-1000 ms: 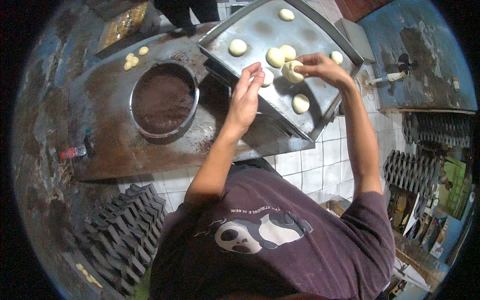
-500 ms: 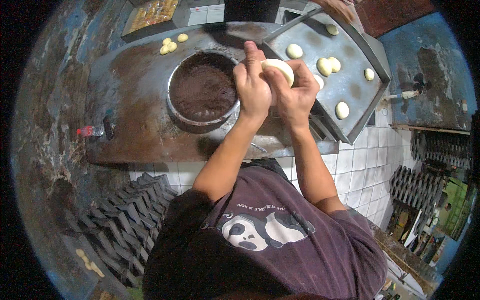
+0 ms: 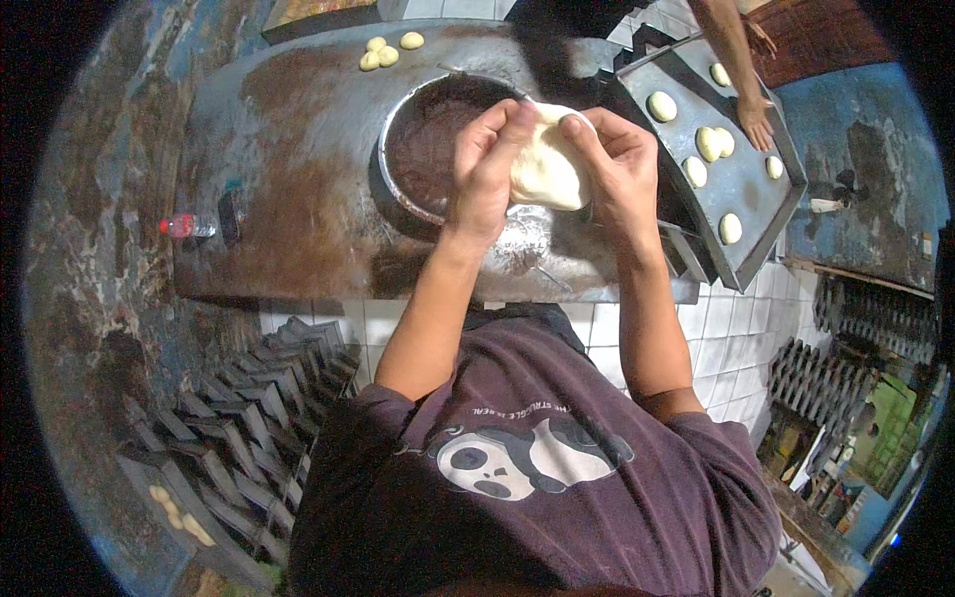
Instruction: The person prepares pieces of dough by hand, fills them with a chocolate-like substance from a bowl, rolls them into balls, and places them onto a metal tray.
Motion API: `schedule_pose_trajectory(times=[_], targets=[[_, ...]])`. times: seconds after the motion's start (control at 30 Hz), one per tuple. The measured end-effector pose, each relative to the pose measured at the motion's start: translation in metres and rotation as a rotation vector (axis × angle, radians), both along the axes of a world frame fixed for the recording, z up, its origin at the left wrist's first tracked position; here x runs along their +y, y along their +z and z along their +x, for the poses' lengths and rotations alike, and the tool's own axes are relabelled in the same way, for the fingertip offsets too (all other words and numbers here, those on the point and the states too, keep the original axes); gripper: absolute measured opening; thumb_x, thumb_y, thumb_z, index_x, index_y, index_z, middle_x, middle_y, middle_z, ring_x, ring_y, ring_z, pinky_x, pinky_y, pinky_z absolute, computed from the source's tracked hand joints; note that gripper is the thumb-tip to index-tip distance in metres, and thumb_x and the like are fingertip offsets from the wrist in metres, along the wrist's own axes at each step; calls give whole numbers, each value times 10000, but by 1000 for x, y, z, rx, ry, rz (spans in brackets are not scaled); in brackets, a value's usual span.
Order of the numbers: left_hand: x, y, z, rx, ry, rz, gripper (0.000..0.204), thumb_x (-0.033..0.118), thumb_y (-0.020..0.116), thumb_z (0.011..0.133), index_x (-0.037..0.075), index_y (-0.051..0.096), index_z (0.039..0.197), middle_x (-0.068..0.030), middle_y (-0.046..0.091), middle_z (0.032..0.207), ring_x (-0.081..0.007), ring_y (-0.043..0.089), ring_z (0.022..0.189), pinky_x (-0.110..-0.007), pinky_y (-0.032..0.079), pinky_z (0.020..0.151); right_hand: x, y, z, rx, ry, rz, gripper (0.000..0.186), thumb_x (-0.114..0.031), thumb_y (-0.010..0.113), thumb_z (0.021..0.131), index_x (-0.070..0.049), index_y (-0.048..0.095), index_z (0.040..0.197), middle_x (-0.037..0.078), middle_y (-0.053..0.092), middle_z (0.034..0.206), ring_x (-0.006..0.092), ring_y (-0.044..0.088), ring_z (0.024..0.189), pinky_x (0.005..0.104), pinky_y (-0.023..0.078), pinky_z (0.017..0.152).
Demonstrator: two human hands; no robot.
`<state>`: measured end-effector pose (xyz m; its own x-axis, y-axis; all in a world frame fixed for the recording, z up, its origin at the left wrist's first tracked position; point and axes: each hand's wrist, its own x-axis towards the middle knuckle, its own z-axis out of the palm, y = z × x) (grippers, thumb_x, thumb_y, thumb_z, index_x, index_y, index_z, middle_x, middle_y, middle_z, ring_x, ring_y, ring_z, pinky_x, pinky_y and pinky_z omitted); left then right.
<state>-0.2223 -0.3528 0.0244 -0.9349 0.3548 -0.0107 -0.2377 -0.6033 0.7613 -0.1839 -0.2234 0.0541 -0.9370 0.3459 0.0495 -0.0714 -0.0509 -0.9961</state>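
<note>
A pale, flattened piece of dough (image 3: 549,169) hangs between my two hands, above the table and just right of a round metal bowl. My left hand (image 3: 482,169) pinches its left upper edge between thumb and fingers. On the other side my right hand (image 3: 625,171) grips the right edge, thumb lying over the top. The round bowl (image 3: 386,164) holds a dark brown filling (image 3: 438,139); my left hand covers part of its right side. To the right, a metal tray (image 3: 753,239) carries several round dough balls (image 3: 729,228).
Several small dough balls (image 3: 378,53) sit at the table's far left. A bottle with a red cap (image 3: 184,227) lies near the left edge. Another person's hand (image 3: 756,121) rests on the tray. Stacked metal trays (image 3: 249,428) stand lower left.
The dough has gone from a folded, rounded shape to a wide flat sheet as my hands moved apart. The other person's arm now reaches into the tray. My view has shifted.
</note>
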Motion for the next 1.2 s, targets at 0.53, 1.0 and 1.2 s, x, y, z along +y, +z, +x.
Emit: schedule_pose_trajectory(times=[0.53,1.0,1.2], targets=[[-29,-101,20,1021,120,-934,240,196,722,927,83,580,769,-107,523,645,-311,522,603,-426,411,572,45,-135,44,-362,58,671,483,-449,562,1041,-11,721,1167,260,680,975,399,688,937,458,521,841],[-254,-254,39,425,99,-1408,396,194,829,775,17,667,1090,-165,688,910,-395,692,848,-491,550,725,15,-265,100,-539,417,800,407,-81,555,952,-23,528,1355,254,647,1234,448,634,1136,523,506,973],[-274,-242,23,416,-26,-1412,312,204,631,981,5,617,1220,-124,718,1032,-259,722,849,-363,600,719,-13,-282,-24,-309,623,1137,480,-3,543,899,-39,556,1378,263,649,1251,410,656,1133,485,535,977]])
